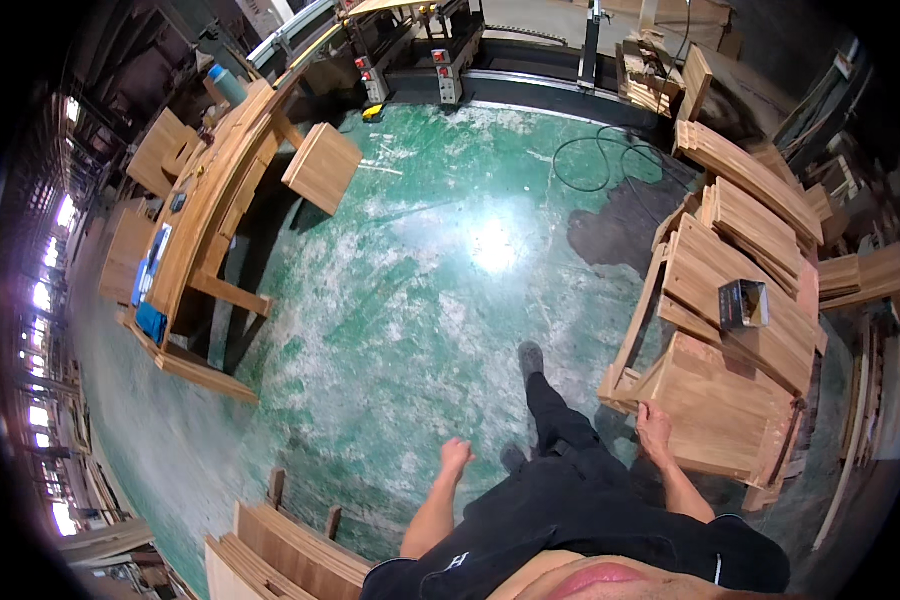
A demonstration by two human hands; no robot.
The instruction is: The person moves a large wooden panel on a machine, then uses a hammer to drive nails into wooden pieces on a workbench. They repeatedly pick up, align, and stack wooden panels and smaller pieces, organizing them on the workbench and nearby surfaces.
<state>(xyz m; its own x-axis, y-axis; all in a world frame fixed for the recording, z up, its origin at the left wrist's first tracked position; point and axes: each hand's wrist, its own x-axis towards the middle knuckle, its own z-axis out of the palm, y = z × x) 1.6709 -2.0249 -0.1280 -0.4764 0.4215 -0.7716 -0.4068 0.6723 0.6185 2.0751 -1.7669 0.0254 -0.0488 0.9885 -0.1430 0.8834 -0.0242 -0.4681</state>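
- Two hands, only one of them on anything; I read the scene from the left edge across.
- Far left, a long wooden workbench (205, 215) runs up the frame with blue items lying on its top, and a flat wooden panel (322, 167) sits tilted just beside its upper end, apparently set down within reach of the bench.
- Lower left, stacked boards (285, 555) lie flat in a pile, edges roughly flush.
- Centre, the worn green floor (400, 300) has a black cable looped on it near the machines at the top.
- My left hand (457, 455) hangs free over the floor, fingers loosely curled, holding nothing; it looks like a balancing swing mid-stride.
- My right hand (654, 425) rests on the near edge of a wooden furniture frame (720, 410), fingers bent over the rim as if gripping or steadying it.
- Right, more wooden panels (745, 180) lean stacked, and a small dark box (743, 304) sits on top of one.
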